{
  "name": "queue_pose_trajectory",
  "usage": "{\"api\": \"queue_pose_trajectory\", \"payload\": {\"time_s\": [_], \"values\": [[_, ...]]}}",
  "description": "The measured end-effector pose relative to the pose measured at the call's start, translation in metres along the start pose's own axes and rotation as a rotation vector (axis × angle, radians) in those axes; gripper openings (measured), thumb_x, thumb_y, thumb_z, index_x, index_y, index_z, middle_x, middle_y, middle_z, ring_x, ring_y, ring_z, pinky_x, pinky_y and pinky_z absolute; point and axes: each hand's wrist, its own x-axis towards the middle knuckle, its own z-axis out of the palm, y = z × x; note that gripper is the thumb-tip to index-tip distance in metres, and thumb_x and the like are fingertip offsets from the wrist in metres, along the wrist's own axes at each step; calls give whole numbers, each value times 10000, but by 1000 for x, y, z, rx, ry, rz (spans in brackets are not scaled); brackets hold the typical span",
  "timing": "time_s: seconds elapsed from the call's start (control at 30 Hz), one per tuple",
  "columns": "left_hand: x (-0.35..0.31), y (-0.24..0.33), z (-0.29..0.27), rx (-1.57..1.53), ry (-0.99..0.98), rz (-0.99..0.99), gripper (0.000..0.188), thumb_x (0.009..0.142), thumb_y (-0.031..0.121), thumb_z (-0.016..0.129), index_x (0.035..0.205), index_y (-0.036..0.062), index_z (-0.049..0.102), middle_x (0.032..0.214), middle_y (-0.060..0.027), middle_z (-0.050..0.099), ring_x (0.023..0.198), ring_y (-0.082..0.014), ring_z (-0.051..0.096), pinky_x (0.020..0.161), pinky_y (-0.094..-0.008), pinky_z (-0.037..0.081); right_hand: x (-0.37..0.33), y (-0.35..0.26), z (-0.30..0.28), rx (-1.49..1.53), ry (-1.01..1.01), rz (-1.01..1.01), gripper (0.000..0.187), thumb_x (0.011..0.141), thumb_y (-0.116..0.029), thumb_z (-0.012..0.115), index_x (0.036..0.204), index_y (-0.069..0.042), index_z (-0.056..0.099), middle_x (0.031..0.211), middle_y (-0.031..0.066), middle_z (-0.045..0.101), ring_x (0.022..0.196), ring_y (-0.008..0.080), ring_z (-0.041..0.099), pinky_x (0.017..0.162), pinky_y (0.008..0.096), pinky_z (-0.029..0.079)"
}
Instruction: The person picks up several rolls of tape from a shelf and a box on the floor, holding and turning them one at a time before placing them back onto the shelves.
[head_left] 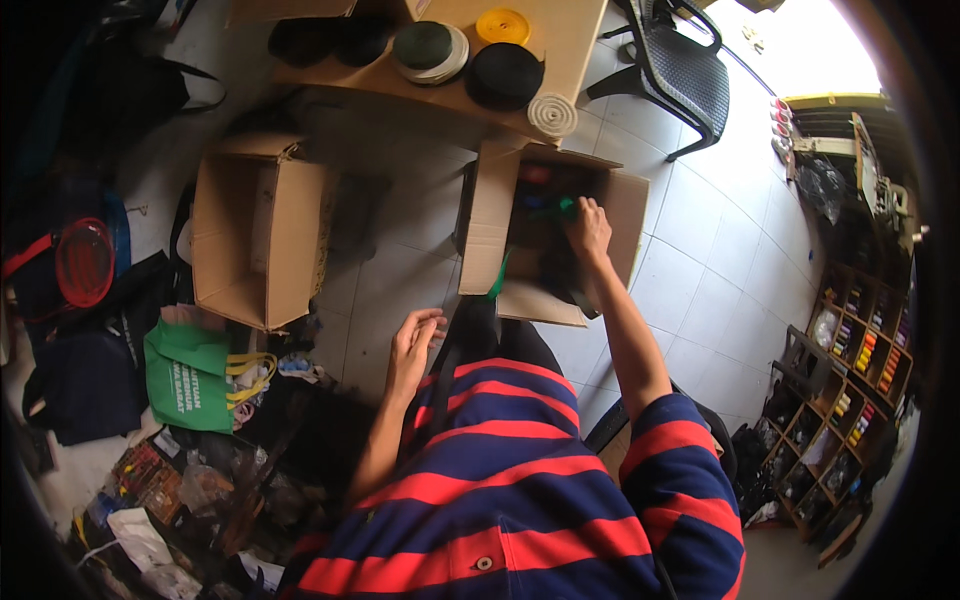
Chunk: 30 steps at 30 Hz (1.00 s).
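An open cardboard box [490,215] stands in front of me with its flaps folded out. Inside its dark interior are small red, blue and green things, too dim to name. My right hand [590,232] reaches over the box's right side, its fingers closed beside a bright green thing [567,206]. What the fingers pinch is hard to make out. A green strip [500,275] hangs at the near left corner of the box. My left hand [414,345] is in the air to the left of my lap, fingers loosely stretched and apart, with nothing in it.
A table [572,60] with rolls of webbing, including a yellow roll [503,26] and a black roll [505,77], stands beyond the box. Another cardboard box [290,240] and a green bag [188,370] are left. A black chair [685,80] and thread shelf [850,370] are right.
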Motion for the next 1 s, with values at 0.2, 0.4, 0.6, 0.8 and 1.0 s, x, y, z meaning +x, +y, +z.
{"api": "queue_pose_trajectory", "payload": {"time_s": [0.2,0.4,0.6,0.8,1.0], "values": [[40,69,36,424,-309,462,339,944,256,529,1198,32,546,1040,-100,645,949,-210,629,854,-318,464,-76,-42,-122,504,-16,-163,352,699,-83,752,1010,-13,602,917,136,579,875,352,564,774,415,454],[29,177,111,496,-709,906,367,874,245,648,1157,20,585,1014,-134,648,953,-276,634,862,-360,476,-132,-86,-257,651,176,-173,389,737,-39,728,1098,-31,586,1001,142,594,892,336,612,736,387,500],[-29,211,160,311,-987,979,291,908,208,622,1098,-9,579,934,-117,653,819,-195,631,751,-299,489,-199,-94,-315,487,613,-68,473,820,-188,685,1253,-78,531,966,138,606,773,321,632,615,377,508],[-117,192,194,13,-1139,719,287,986,228,503,1126,-22,521,978,-77,592,912,-118,551,804,-254,448,-283,-95,-338,629,946,71,522,977,-441,435,1275,-18,506,967,141,650,800,246,668,688,332,507],[-218,126,208,-169,-1255,370,446,1020,386,361,1210,-11,440,1065,-103,550,1002,-141,523,891,-278,416,-381,-113,-330,731,1222,360,490,1013,-407,344,1279,-33,515,951,149,676,746,197,664,656,297,503]]}}
